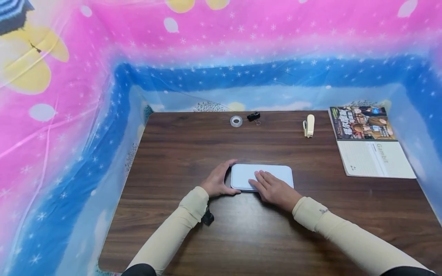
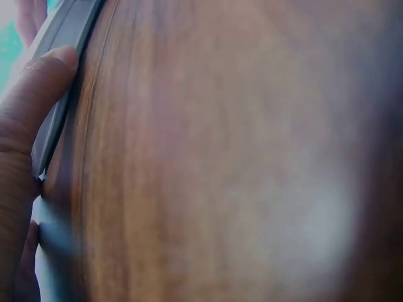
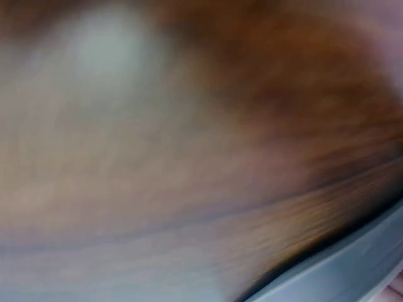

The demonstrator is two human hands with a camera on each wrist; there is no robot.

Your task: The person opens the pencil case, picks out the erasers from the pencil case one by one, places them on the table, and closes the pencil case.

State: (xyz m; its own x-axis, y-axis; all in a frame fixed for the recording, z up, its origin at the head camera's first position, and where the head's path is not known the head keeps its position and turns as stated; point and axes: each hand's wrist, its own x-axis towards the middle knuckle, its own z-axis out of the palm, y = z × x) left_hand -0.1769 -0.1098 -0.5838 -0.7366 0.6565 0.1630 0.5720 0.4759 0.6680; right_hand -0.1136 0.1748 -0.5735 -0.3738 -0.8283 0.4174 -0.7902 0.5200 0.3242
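A white, flat rectangular case with rounded corners [image 1: 241, 174] lies on the brown wooden table. My left hand [image 1: 215, 181] holds its left end, the thumb along the near side and a finger at the far corner. In the left wrist view the thumb [image 2: 34, 94] presses against the pale side of the case [image 2: 68, 31]. My right hand [image 1: 276, 190] rests on top of the case, its fingers fairly straight and laid across the lid. Only the case's edge [image 3: 346, 264] shows in the blurred right wrist view; what the case contains is hidden.
Along the table's [image 1: 179, 142] far edge lie a tape roll [image 1: 236, 125] and a black binder clip [image 1: 253, 116]. Further right is a cream stapler [image 1: 310, 124]. A comic-covered book [image 1: 362, 124] and a Gambit notebook [image 1: 360, 159] lie at the right. Patterned cloth [image 1: 241, 76] surrounds the table.
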